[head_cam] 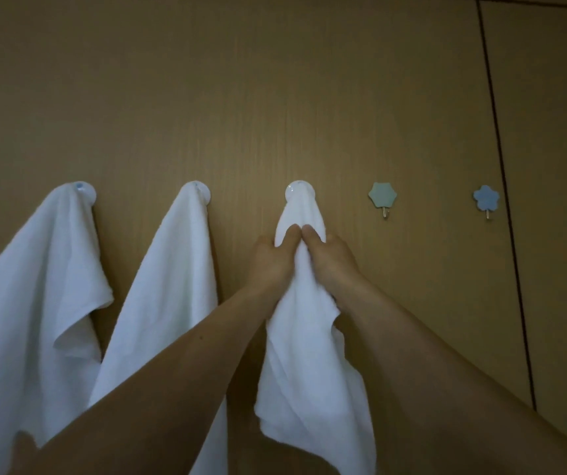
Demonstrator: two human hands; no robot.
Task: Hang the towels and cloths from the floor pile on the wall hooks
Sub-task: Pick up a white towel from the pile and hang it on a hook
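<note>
We grip the white towel [304, 337] with our left hand [270, 260] and right hand [335, 265], fingers curled around it just below its round hook [294, 190]. A middle towel [169, 286] and a far-left towel [42, 286] hang beside it on the wall [275, 97].

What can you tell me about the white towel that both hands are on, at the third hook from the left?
The white towel looks like soft terry cloth. Its top is bunched to a narrow point over a round white hook on the brown wall, and it hangs in loose folds, widening downward. The left hand and right hand grip it side by side just below the hook, nearly touching each other on its front.
</note>
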